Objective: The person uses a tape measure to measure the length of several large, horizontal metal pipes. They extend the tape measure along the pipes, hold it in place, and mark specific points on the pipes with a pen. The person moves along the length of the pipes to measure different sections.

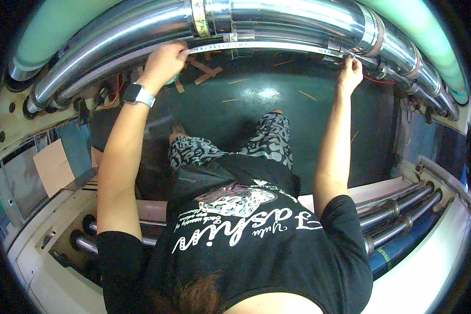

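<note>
A white measuring tape (259, 45) with printed marks is stretched between my two hands, below the large polished metal roller (294, 15). My left hand (167, 62) pinches one part of it at the thumb and forefinger; a watch is on that wrist. Farther right, my right hand (349, 72) grips the tape near its other visible end, close under a collar (371, 31) on the roller. A thinner metal shaft runs just behind the tape. Whether the tape touches it, I cannot tell.
Pale green rollers (428, 35) curve along the machine's top. Cardboard scraps (208, 72) and thin strips (307, 95) lie on the dark floor (235, 106). Behind me are more metal shafts (406, 219) in a machine frame. A cardboard sheet (54, 168) stands at the left.
</note>
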Demonstrator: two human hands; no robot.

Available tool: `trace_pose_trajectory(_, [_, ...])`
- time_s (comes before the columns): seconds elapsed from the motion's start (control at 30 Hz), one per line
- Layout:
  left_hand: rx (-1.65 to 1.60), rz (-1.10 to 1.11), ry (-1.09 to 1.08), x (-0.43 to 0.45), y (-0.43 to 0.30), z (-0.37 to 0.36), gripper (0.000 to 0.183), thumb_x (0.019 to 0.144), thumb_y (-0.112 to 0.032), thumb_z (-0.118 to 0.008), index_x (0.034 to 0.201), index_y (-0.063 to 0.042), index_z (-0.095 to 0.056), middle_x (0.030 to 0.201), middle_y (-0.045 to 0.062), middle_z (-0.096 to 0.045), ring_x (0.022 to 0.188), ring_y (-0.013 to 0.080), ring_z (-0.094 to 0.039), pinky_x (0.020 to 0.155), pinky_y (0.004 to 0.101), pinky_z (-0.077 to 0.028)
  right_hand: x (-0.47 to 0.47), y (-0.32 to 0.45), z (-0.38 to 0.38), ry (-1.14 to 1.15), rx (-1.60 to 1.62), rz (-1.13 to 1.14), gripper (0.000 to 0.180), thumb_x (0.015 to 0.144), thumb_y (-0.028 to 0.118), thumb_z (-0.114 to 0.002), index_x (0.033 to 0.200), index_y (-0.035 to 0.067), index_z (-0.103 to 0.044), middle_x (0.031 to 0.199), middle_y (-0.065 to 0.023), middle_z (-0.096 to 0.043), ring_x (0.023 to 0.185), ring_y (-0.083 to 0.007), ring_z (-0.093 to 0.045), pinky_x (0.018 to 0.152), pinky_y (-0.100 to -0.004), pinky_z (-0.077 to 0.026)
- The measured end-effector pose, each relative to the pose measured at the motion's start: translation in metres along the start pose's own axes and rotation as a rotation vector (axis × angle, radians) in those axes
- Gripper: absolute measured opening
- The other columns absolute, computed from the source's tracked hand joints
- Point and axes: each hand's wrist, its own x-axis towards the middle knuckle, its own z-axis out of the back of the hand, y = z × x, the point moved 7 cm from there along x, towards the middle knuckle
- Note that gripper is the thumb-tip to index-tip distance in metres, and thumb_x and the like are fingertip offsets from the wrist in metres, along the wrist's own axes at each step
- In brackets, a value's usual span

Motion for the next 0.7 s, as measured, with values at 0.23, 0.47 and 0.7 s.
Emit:
trace_pose_trajectory(0.23, [-0.055,-0.089,-0.049,0.018,-0.053,-0.026,0.027,0.084,-0.032,-0.045,0.086,-0.008,-0.057,0.077,0.016,-0.059,0.073,0.0355,-0.057,0.062,0.0445,-0.044,-0.005,0.015,-0.002,-0.058,-0.044,0.031,0.020,0.081,0.019,-0.061,0.075,0.000,-0.057,0.064,0.0005,-0.053,0.058,-0.0070,-0.042,0.054,-0.0217,-0.036])
trace_pose_trajectory(0.47, [-0.005,-0.034,-0.101,0.028,-0.068,-0.039,0.030,0.084,-0.036,-0.044,0.083,-0.009,-0.059,0.072,0.015,-0.060,0.069,0.0346,-0.058,0.060,0.0437,-0.046,0.000,0.005,-0.002,-0.063,-0.078,0.096,0.017,0.082,0.020,-0.060,0.077,0.005,-0.054,0.057,0.0025,-0.047,0.046,-0.0051,-0.040,0.040,-0.0199,-0.030])
trace_pose_trajectory(0.7, [0.059,0.041,-0.116,0.029,-0.067,-0.039,0.031,0.083,-0.038,-0.044,0.082,-0.011,-0.060,0.073,0.013,-0.061,0.071,0.0323,-0.059,0.061,0.0430,-0.047,-0.004,0.005,-0.003,-0.035,0.010,0.016,0.015,0.082,0.016,-0.058,0.080,0.001,-0.057,0.060,0.0003,-0.051,0.048,-0.0057,-0.040,0.043,-0.0210,-0.032])
